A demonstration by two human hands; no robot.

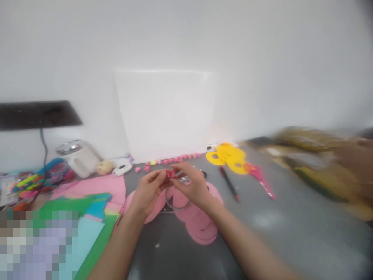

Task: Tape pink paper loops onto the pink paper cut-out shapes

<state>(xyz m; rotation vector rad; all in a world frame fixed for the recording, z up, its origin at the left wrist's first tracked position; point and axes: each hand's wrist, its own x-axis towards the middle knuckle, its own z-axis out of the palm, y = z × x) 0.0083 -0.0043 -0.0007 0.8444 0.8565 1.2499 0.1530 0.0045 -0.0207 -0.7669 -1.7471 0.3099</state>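
My left hand (pixel 151 188) and my right hand (pixel 190 184) meet over the middle of the table. Between their pinched fingertips is a small pinkish-red rolled piece (pixel 170 174), like a tiny flower; blur hides its detail. Beneath the hands lie pink paper circles (pixel 201 229), some overlapping. A thin grey ring (pixel 177 207) shows just below my fingers, partly covered; I cannot tell what it belongs to. Beyond my hands, a row of small pink pieces (pixel 180 158) runs along the foot of the wall, with one yellow piece (pixel 153 163) among them.
Yellow paper rings (pixel 227 156), pink-handled scissors (pixel 259 177) and a dark pen (pixel 229 183) lie to the right. Coloured paper sheets (pixel 96 208) and a white device (pixel 81 157) occupy the left. A white sheet (pixel 166 112) stands against the wall. Blurred yellowish packages (pixel 317 167) sit far right.
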